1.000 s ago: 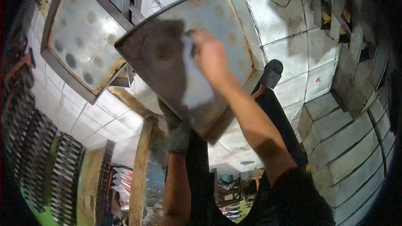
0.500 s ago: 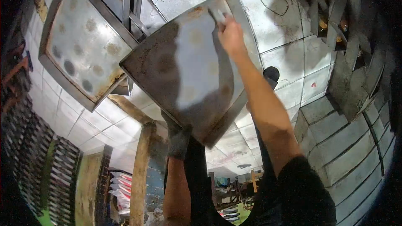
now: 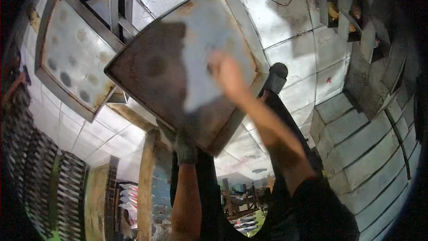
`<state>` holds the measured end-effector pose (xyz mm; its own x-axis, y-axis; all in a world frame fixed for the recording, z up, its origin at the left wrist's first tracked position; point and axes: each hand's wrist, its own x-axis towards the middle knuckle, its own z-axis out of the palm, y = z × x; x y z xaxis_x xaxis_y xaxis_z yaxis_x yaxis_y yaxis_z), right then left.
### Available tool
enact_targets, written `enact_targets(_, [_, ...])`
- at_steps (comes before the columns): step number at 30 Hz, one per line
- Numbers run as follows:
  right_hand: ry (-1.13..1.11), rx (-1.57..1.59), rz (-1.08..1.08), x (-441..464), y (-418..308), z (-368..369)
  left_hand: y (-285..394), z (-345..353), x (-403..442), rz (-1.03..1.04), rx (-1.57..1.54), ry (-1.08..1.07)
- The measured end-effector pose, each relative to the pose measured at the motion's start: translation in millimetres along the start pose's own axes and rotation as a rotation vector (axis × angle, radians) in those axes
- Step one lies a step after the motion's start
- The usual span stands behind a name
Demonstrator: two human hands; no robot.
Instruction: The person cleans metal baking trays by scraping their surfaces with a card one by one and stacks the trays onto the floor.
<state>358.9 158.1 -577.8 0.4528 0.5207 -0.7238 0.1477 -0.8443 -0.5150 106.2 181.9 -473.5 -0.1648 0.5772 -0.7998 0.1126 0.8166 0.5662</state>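
A square metal panel (image 3: 149,69) with raised, rust-edged sides is tilted in front of me, its left part dark brown and its right part pale grey. At its lower edge, my left hand (image 3: 185,146), in a grey glove, is closed on the rim; some of its fingers are hidden behind the metal. My bare right hand (image 3: 226,75) is over the pale area of the panel, curled closed and smeared by motion. What it holds cannot be made out.
A second rimmed metal panel (image 3: 73,47) with dark round spots stands at upper left, beside a dark metal frame (image 3: 117,11). Stacked grey metal pieces (image 3: 356,151) are at right. Several angled metal parts (image 3: 352,13) lie at upper right on the tiled floor (image 3: 290,31).
My right hand has moved from the panel's upper right down and left toward its middle. The view has shifted slightly, and the panel appears further left. My left hand keeps its hold.
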Motion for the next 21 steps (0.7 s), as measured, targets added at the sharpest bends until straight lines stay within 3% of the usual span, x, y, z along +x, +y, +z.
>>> enact_targets(2, [0.461,-0.210,-0.534,-109.8,30.9,85.5,-8.7,-3.3,-4.0,-0.022,-0.023,0.010])
enact_targets(3, [0.107,-0.151,-0.429,-141.8,10.0,61.0,-13.4,-6.0,-5.5,-0.038,-0.041,0.021])
enact_targets(5, [0.262,0.149,-0.369,-141.7,80.8,87.3,-21.0,-10.8,-2.0,-0.061,-0.067,0.038])
enact_targets(6, [0.269,0.251,-0.055,-118.1,104.8,85.4,-15.1,1.2,-7.2,-0.066,-0.072,0.046])
enact_targets(8, [0.317,0.077,0.181,-55.4,149.6,55.4,27.4,65.3,-35.6,-0.100,-0.130,0.034])
enact_targets(9, [0.363,-0.189,0.103,-31.4,163.7,31.2,33.4,76.1,-41.5,-0.113,-0.151,0.024])
enact_targets(12, [0.367,-0.234,0.190,-1.7,190.9,4.1,27.1,65.7,-43.3,-0.126,-0.048,0.155])
enact_targets(13, [0.134,0.078,0.268,-8.9,193.0,-4.5,20.8,54.4,-41.6,-0.127,-0.006,0.203])
enact_targets(14, [-0.094,0.383,0.334,-13.2,193.0,-16.1,12.5,45.5,-36.3,-0.060,-0.035,0.089])
enact_targets(16, [-0.216,0.556,0.291,-69.5,162.3,13.8,-1.0,33.4,-36.2,0.012,-0.078,-0.029])
enact_targets(17, [-0.116,0.437,0.108,-111.0,119.7,12.5,-5.8,29.3,-39.5,-0.017,-0.065,-0.041])
enact_targets(19, [-0.224,0.640,0.014,-175.4,75.7,28.6,2.6,40.2,-61.5,-0.034,-0.057,-0.067])
enact_targets(21, [-0.389,0.715,0.013,-214.2,28.1,-0.8,18.8,65.7,-94.3,0.298,0.096,-0.131])
